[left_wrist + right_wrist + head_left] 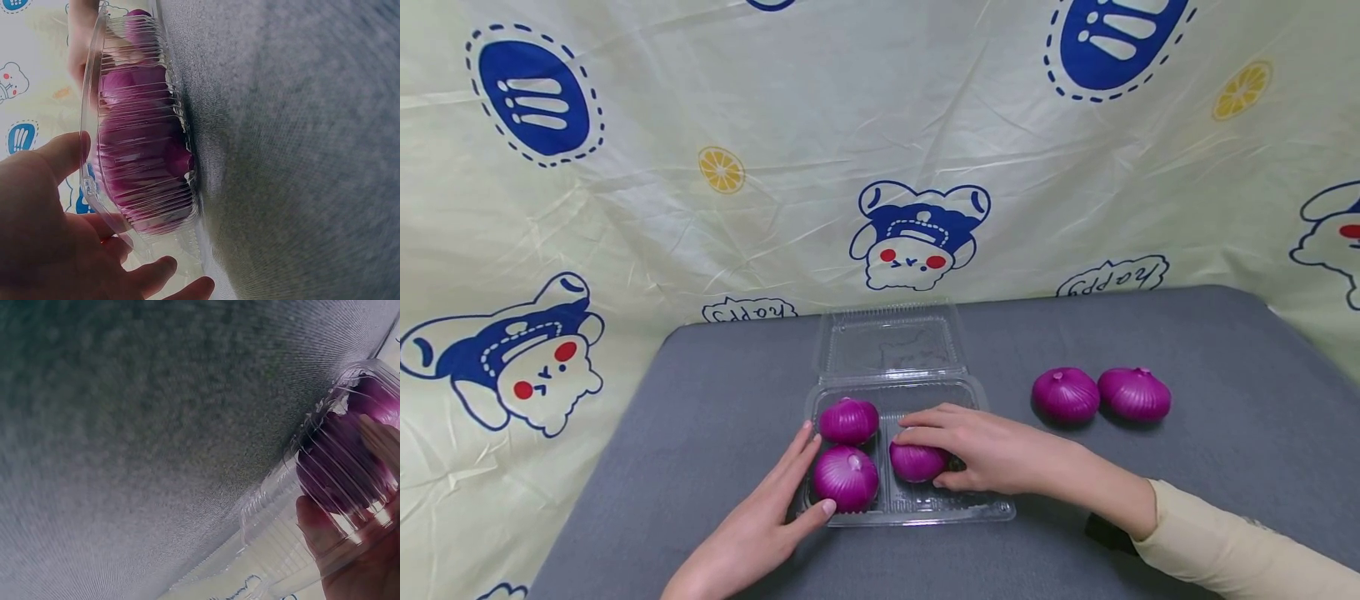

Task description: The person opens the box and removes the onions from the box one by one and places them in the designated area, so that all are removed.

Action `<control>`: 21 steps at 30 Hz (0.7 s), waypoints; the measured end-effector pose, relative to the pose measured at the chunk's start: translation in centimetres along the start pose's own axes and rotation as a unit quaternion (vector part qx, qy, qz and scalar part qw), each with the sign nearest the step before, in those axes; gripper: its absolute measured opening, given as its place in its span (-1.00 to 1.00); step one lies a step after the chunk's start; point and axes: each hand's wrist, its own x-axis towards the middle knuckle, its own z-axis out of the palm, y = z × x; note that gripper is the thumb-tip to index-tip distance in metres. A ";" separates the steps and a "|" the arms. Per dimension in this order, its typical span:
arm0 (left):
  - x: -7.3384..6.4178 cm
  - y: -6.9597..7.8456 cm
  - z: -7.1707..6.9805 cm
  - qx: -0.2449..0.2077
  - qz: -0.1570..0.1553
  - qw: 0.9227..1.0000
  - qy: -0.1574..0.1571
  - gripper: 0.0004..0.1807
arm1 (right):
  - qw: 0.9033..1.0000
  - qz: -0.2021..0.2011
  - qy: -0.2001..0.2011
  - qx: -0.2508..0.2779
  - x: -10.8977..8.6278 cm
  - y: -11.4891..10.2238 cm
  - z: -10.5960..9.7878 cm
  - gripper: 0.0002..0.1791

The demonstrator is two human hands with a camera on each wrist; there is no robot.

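A clear plastic clamshell box [940,518] lies with its lid [891,342] folded back. Two red onions, a rear one [848,421] and a front one [846,479], sit in its left compartment. My right hand [981,446] grips a third red onion [917,462] inside the right compartment, fingers over its top and thumb at its near side. Through the ribbed wall, the right wrist view shows this onion [340,465] low in the box. My left hand [767,517] rests along the box's left side with fingers extended; its thumb [72,153] touches the rim in the left wrist view.
Two more red onions, one on the left [1065,395] and one on the right [1135,394], stand side by side on the grey table [715,400], right of the box. A pale printed cloth [790,233] hangs behind the table's back edge.
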 end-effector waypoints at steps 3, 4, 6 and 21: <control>0.1 0.1 0.0 -0.001 -0.011 1.000 -0.004 -0.10 | 1.000 -0.004 0.013 0.003 0.1 0.1 0.1 -0.33; 0.1 0.1 -0.1 -0.001 -0.014 1.000 -0.005 -0.09 | 1.000 -0.005 0.019 0.005 0.1 0.1 0.1 -0.34; 0.1 0.1 -0.1 0.000 -0.013 1.000 -0.005 -0.09 | 0.999 -0.011 0.031 0.007 0.1 0.2 0.1 -0.35; 0.1 0.1 -0.1 -0.001 -0.012 1.000 -0.004 -0.10 | 0.995 -0.036 0.085 0.023 -0.3 0.1 0.3 -0.35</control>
